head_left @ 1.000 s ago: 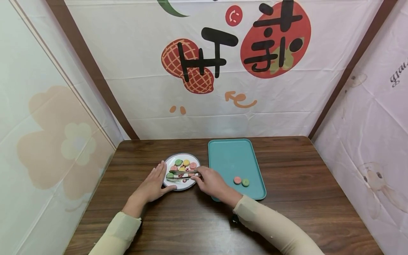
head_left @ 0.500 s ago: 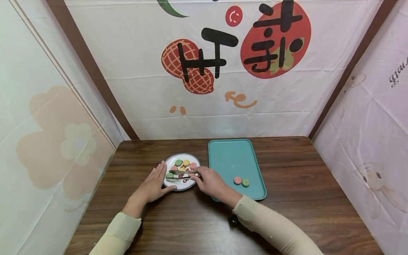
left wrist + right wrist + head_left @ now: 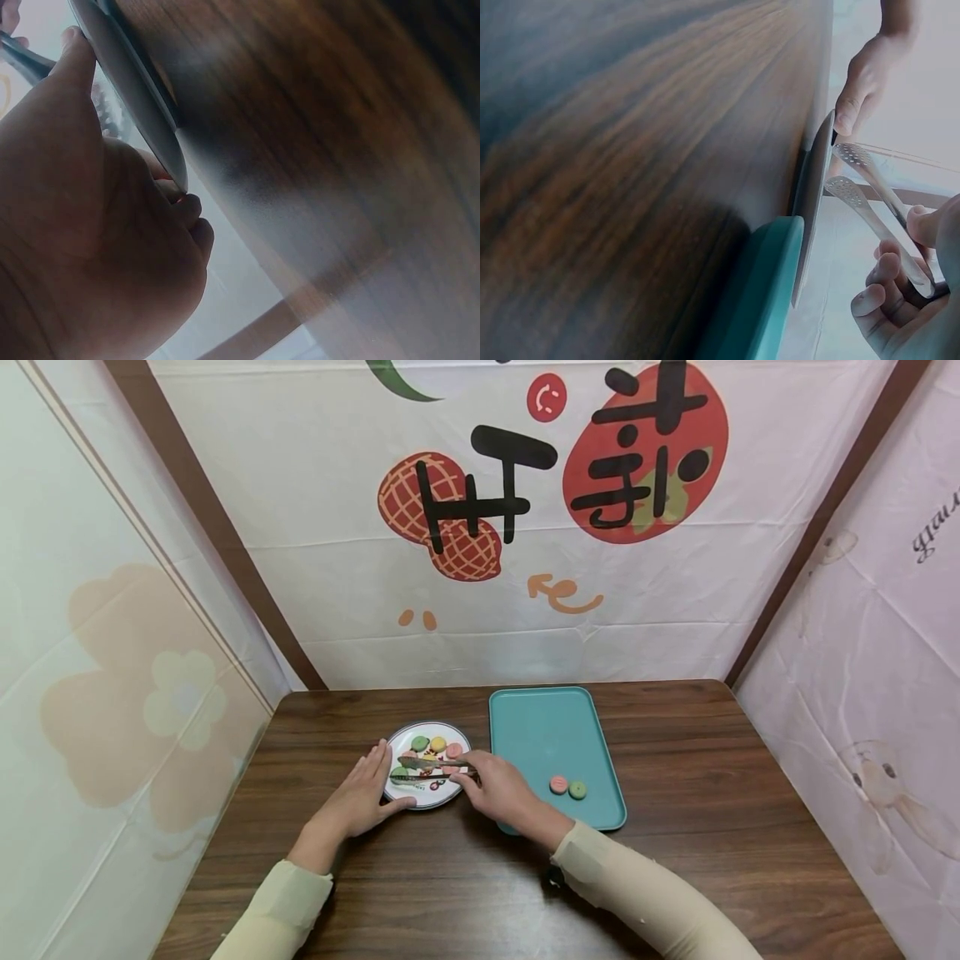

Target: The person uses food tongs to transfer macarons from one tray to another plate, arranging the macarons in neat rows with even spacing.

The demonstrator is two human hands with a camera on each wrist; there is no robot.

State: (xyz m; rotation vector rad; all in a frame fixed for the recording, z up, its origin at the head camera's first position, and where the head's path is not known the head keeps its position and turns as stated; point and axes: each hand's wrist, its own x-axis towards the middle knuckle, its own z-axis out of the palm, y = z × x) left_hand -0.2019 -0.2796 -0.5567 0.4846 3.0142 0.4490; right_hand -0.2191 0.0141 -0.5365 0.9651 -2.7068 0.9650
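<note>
A white plate (image 3: 427, 802) with a blue-edged rim holds several green, yellow and pink macarons. My left hand (image 3: 360, 793) rests against the plate's left side, fingers extended along the rim and thumb at the front; the left wrist view shows the thumb (image 3: 73, 56) on the rim. Metal tongs (image 3: 435, 764) with perforated tips are held in my right hand (image 3: 498, 789), thumb on one arm and fingers on the other. The tongs' arms stand apart over the plate, their tips on either side of a green macaron (image 3: 400, 772) near the left rim.
A teal tray (image 3: 543, 718) lies just right of the plate, partly under my right wrist. Near its front sit a pink macaron (image 3: 558, 785) and a green macaron (image 3: 577, 790). Printed cloth walls (image 3: 360, 652) stand behind and beside the wooden table (image 3: 420, 885).
The tongs have turned slightly in my right hand, so their lower arm shows thinner. My left hand, the plate and the tray stay in place; the head view has shifted a little.
</note>
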